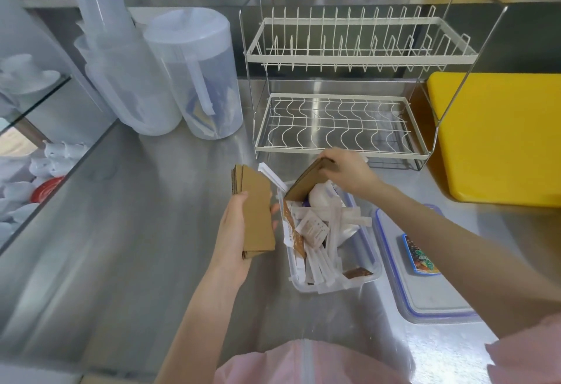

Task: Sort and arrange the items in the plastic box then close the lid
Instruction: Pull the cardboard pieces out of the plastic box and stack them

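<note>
A clear plastic box (368, 279) stands on the steel counter, holding a jumble of white wrapped sticks (331, 232), sachets and a brown packet. My left hand (235, 232) grips a stack of brown cardboard sleeves (255, 210) just left of the box. My right hand (349, 171) is shut on another cardboard sleeve (306, 182), tilted over the box's far end. The box's lid (425, 295), clear with a blue rim, lies flat to the right, partly under my right forearm, with a colourful packet (420, 259) on it.
A white two-tier dish rack (343, 122) stands behind the box. Translucent jugs (194, 80) are at the back left. A yellow board (498, 138) lies at the right. A glass-edged ledge with white items (36, 171) runs along the left.
</note>
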### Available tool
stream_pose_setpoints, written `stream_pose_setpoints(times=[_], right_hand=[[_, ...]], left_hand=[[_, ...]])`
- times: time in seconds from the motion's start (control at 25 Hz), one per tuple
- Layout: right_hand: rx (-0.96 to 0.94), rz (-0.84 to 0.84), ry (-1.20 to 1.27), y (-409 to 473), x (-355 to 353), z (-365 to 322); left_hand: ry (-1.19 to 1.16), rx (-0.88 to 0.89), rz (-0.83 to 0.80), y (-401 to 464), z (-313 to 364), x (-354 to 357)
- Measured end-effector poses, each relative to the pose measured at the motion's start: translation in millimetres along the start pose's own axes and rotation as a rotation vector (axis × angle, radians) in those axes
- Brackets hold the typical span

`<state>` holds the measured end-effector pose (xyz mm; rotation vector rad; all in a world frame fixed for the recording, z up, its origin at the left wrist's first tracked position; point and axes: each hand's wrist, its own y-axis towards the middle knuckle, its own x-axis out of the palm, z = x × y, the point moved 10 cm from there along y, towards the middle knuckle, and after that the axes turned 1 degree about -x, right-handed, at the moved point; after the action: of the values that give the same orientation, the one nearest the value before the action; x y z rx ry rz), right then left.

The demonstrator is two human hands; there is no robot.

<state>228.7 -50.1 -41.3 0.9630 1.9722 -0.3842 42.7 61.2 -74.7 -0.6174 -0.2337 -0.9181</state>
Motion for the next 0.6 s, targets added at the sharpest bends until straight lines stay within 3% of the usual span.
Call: stream_pose_setpoints(times=[0.2,0.36,0.48,0.6], right_hand=[[-0.095,0.127,0.117,-12,-54,-31],[0.012,-0.010,0.313,-35,-57,-41],[0.026,-0.133,0.457,-52,-35,-62],[-0.007,-0.161,0.578,-60,-17,-83]], left_hand=[[0.064,0.060,0.004,0,12,-1],[0.157,0.124,0.017,-2,23,-3],[0.309,0.006,0.000,-5,6,4],[0.413,-0.009,-0.127,-15,-9,27]])
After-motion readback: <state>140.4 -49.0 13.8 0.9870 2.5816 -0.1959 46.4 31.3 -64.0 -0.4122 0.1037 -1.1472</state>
